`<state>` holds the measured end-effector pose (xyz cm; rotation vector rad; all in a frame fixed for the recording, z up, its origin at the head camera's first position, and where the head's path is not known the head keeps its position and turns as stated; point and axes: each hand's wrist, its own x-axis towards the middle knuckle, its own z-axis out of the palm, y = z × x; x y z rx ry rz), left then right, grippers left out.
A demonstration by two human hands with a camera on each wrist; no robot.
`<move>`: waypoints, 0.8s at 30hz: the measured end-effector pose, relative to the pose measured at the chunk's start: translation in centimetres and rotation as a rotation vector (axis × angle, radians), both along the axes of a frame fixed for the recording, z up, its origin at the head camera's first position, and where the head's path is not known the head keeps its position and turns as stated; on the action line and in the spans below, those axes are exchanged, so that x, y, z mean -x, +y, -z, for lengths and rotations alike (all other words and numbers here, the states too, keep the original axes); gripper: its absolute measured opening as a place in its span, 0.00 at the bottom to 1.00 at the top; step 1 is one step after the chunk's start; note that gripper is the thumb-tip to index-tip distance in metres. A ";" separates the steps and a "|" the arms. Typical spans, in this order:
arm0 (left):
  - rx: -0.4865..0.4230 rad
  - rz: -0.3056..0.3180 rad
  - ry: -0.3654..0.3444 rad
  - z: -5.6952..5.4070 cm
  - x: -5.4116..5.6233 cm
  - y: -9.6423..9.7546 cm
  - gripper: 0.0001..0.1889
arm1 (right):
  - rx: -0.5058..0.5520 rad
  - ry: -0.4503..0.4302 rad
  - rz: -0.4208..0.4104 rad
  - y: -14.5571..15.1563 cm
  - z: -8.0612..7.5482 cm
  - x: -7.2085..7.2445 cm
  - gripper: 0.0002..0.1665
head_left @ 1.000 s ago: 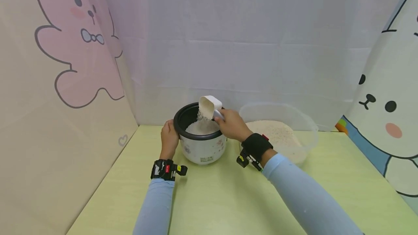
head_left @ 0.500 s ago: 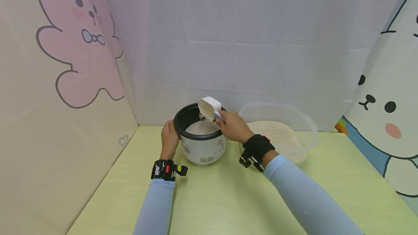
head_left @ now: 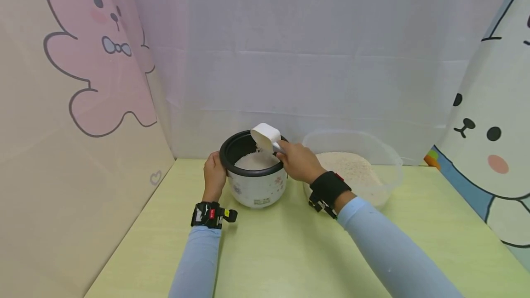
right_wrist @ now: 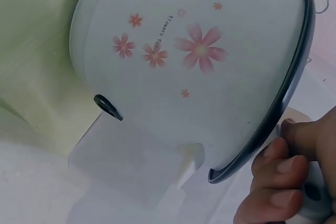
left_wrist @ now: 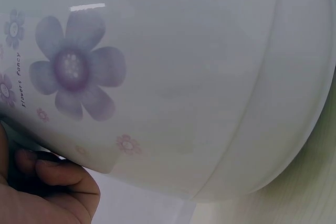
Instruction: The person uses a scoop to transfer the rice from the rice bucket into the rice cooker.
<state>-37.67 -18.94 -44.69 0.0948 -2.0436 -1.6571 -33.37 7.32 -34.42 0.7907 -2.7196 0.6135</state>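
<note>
A white rice cooker (head_left: pixel 256 188) with a black rim and printed flowers stands upright on the table, its lid off. Rice (head_left: pixel 257 161) lies heaped inside it. My left hand (head_left: pixel 215 176) grips the cooker's left side just below the rim; in the left wrist view its curled fingers (left_wrist: pixel 65 174) are at the cooker's wall. Over the opening, my right hand (head_left: pixel 301 161) holds a white measuring scoop (head_left: pixel 266 136) by its handle, mouth tipped down to the left. A few grains show below the scoop's lip. In the right wrist view, fingers (right_wrist: pixel 278 174) curl round the handle.
A clear plastic tub (head_left: pixel 391 169) with a mound of rice (head_left: pixel 349 169) stands right of the cooker, partly behind the right wrist. A pale curtain (head_left: pixel 314 68) hangs behind the yellow-green table (head_left: pixel 281 256). Cartoon-printed cloths flank both sides.
The scoop has tipped further over the cooker, and the stream of rice from it has thinned to a few grains. My right wrist has shifted slightly right; the left hand stays put.
</note>
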 end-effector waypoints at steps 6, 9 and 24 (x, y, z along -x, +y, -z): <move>-0.009 0.005 -0.002 0.0 0.0 -0.1 0.20 | -0.019 0.054 0.015 0.1 0.2 0.0 0.24; -0.010 0.003 -0.005 -0.1 -0.1 -0.1 0.20 | -0.035 0.099 0.007 0.1 0.3 0.0 0.22; -0.015 0.011 -0.005 0.1 0.0 -0.1 0.20 | -0.167 0.263 0.065 0.4 0.9 -0.1 0.18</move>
